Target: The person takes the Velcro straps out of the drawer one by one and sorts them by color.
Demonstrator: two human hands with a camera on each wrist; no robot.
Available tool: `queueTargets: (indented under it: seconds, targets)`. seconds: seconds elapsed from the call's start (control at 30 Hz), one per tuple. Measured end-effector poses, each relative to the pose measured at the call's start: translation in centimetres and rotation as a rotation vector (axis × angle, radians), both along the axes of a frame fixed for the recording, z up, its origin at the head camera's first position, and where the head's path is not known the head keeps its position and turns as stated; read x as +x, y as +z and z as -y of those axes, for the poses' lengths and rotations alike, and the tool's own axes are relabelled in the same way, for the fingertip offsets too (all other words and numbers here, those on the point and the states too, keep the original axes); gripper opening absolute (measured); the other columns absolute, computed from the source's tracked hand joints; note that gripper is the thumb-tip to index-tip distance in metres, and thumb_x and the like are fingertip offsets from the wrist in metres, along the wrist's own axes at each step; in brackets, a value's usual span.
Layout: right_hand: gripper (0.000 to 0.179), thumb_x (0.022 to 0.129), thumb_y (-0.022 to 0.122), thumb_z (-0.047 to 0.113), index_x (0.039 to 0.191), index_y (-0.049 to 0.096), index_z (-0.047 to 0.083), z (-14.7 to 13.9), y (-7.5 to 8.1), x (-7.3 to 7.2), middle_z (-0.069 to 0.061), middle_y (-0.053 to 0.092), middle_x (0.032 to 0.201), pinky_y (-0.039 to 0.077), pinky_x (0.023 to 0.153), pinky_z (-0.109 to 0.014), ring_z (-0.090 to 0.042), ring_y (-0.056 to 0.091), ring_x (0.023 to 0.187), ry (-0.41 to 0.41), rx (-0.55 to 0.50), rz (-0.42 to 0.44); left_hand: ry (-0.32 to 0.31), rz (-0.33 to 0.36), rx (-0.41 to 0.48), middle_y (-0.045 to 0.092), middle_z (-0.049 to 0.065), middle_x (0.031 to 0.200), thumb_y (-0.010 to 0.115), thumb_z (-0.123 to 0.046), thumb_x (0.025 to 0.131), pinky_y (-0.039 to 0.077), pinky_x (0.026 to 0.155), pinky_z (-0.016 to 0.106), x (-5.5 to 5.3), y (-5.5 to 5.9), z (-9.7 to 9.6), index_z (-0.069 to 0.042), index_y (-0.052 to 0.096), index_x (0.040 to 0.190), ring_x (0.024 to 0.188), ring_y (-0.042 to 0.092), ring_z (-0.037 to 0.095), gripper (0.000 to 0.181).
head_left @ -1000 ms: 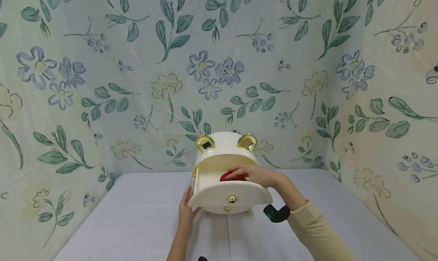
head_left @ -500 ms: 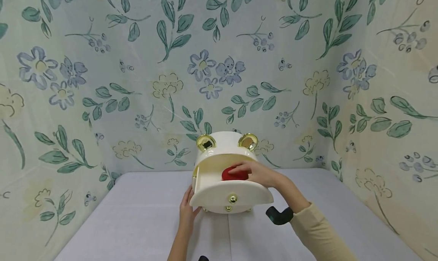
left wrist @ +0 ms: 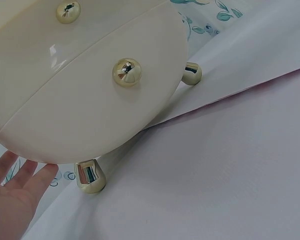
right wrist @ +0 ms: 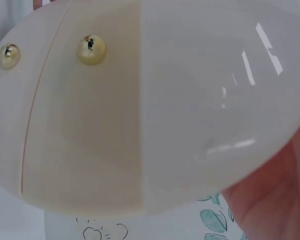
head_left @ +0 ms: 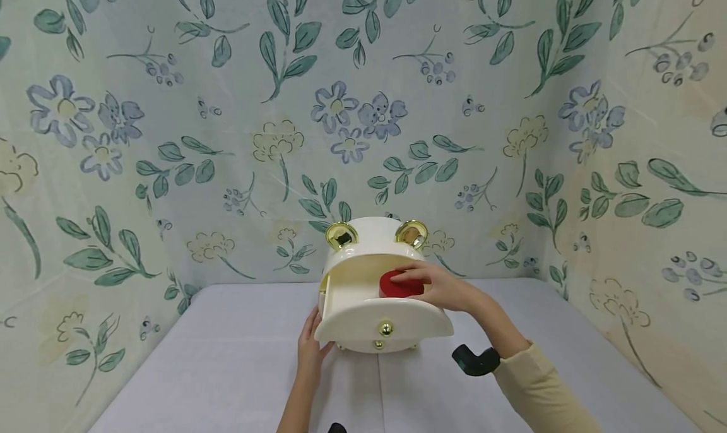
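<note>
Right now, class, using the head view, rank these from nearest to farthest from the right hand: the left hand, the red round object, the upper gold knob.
1. Red round object: held by the right hand.
2. Upper gold knob: midway across the drawer front.
3. Left hand: at the left side of the white box.

Seen from the head camera, a floral-print backdrop point(head_left: 238, 114) wraps the scene from 9 o'clock through 12 to 3, its blue daisy-like blooms point(head_left: 335, 106) clustered at 10, 12 and 2. Green leaf sprigs point(head_left: 307, 37) fill the spaces between; a pale yellow blossom point(head_left: 14, 170) marks 9. At 6 o'clock, a straight seam point(head_left: 380, 389) divides the pale counter point(head_left: 227, 357).
</note>
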State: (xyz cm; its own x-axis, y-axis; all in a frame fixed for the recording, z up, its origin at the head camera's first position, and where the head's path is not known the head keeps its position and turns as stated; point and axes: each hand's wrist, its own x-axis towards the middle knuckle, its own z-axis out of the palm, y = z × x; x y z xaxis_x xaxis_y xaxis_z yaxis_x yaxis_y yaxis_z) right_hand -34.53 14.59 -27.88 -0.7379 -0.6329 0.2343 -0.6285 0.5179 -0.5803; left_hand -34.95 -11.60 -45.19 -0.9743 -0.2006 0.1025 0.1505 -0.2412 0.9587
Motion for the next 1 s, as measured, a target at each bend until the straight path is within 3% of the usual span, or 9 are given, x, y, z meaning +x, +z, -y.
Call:
queueTargets:
  seconds: [0.6, 0.77, 1.0]
  targets:
    - [0.048, 0.079, 0.070, 0.025, 0.122, 0.058, 0.012, -2.4, -0.7, 1.3, -0.015, 0.043, 0.135, 0.055, 0.078, -0.033, -0.039, 0.041, 0.121, -0.089, -0.059, -0.161, -0.010, -0.005, -0.002, 0.035, 0.011, 0.144, 0.041, -0.051, 0.092, 0.045, 0.093, 0.039, 0.2, 0.0, 0.0, -0.016, 0.029, 0.142, 0.105, 0.051, 0.005, 0.062]
    - [0.048, 0.079, 0.070, 0.025, 0.123, 0.057, 0.011, -3.2, -1.3, 1.4, -0.015, 0.041, 0.138, 0.055, 0.076, -0.034, -0.041, 0.040, 0.121, -0.123, -0.102, -0.173, -0.003, -0.002, -0.001, 0.035, 0.012, 0.144, 0.042, -0.052, 0.091, 0.046, 0.092, 0.038, 0.1, 0.1, 0.0, -0.016, 0.030, 0.142, 0.104, 0.052, 0.005, 0.064]
    - [0.049, 0.077, 0.071, 0.024, 0.122, 0.058, 0.010, -4.0, -2.4, 1.9, -0.017, 0.043, 0.136, 0.056, 0.074, -0.037, -0.040, 0.045, 0.117, -0.208, -0.158, -0.256, 0.002, 0.001, 0.001, 0.036, 0.012, 0.143, 0.043, -0.053, 0.090, 0.047, 0.090, 0.035, 0.0, 0.0, 0.0, -0.015, 0.031, 0.141, 0.103, 0.052, 0.004, 0.065]
